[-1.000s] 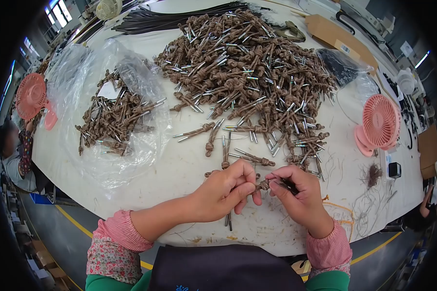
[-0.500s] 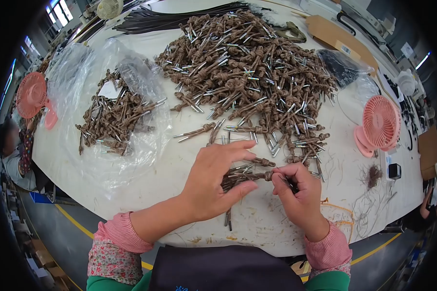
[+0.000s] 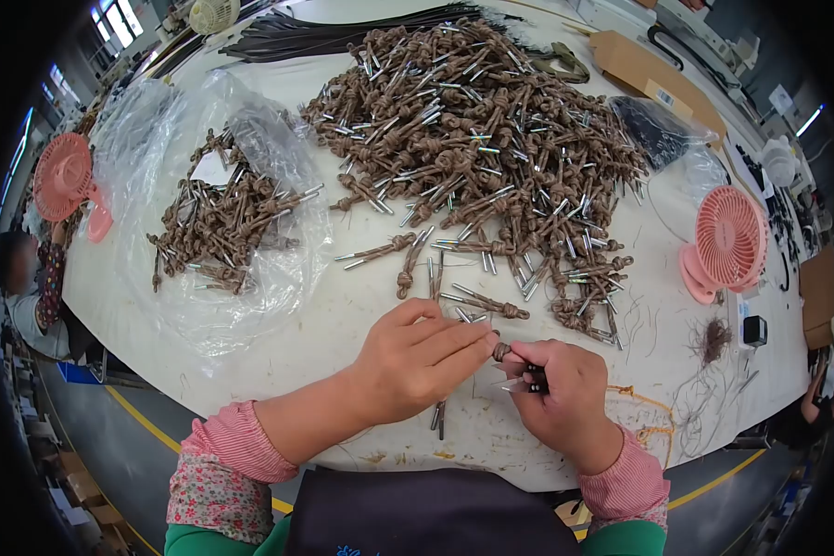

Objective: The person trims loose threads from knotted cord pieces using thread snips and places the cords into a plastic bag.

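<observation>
My left hand [image 3: 426,360] is closed round a brown knotted cord, most of it hidden under the fingers. The cord's knot [image 3: 500,351] sticks out between my two hands, at the fingertips of my right hand [image 3: 565,394]. Small thread snips [image 3: 526,379] with dark handles lie in the right palm, their blades pointing left under the knot. Just beyond the left hand, a knotted cord with metal tips [image 3: 491,303] rests on the table, and several more lie around it.
A large heap of knotted cords [image 3: 482,130] fills the table's far middle. At left, a smaller heap [image 3: 218,218] sits on clear plastic [image 3: 208,320]. Pink fans stand at left [image 3: 63,176] and right [image 3: 730,239]. Loose threads [image 3: 713,341] lie at right; another person [image 3: 32,296] is at far left.
The left hand has gone from spread fingers over the cords to closed round a cord. The right hand has turned, bringing the snips' blades into view.
</observation>
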